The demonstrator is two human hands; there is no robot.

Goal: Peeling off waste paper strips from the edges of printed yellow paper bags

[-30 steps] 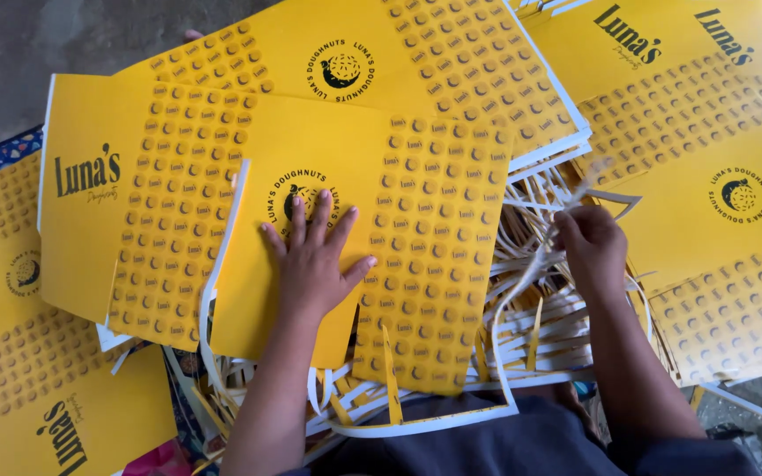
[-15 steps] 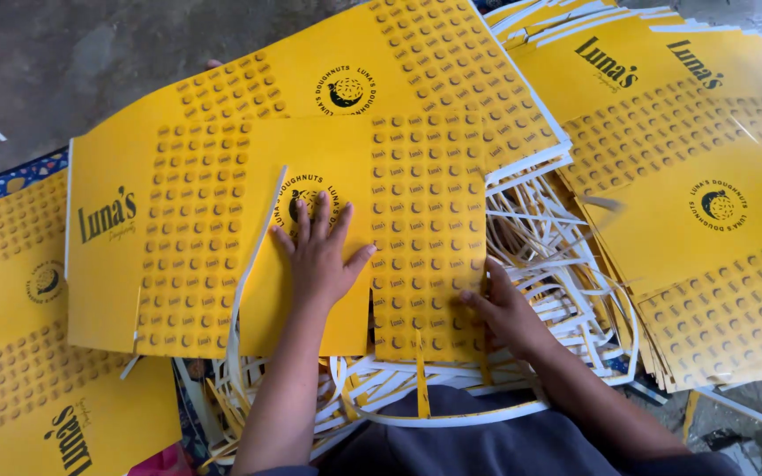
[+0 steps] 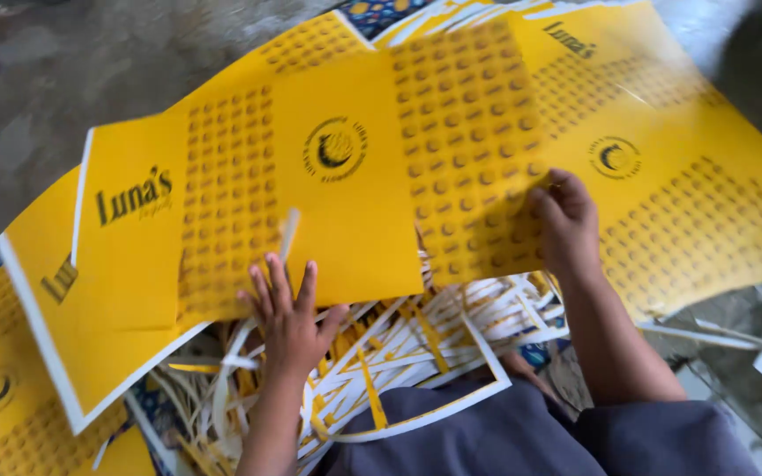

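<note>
A large yellow printed card sheet (image 3: 346, 185) with dot patterns and a round black emblem lies tilted over other yellow sheets. My right hand (image 3: 564, 222) grips its lower right edge, fingers curled over the card. My left hand (image 3: 288, 319) is spread with fingers apart just below the sheet's lower edge, over a heap of white and yellow trimmed paper strips (image 3: 399, 339), holding nothing. A loose white strip (image 3: 286, 236) stands up beside its fingers.
More yellow sheets (image 3: 690, 203) fan out to the right and another stack (image 3: 37, 353) lies at the lower left. Grey floor (image 3: 90, 62) shows at the top left. My grey-clad lap (image 3: 504, 436) fills the bottom middle.
The top sheet has been lifted and shifted away from me. My left hand has come off its centre to below its edge. My right hand has taken hold of its lower right edge.
</note>
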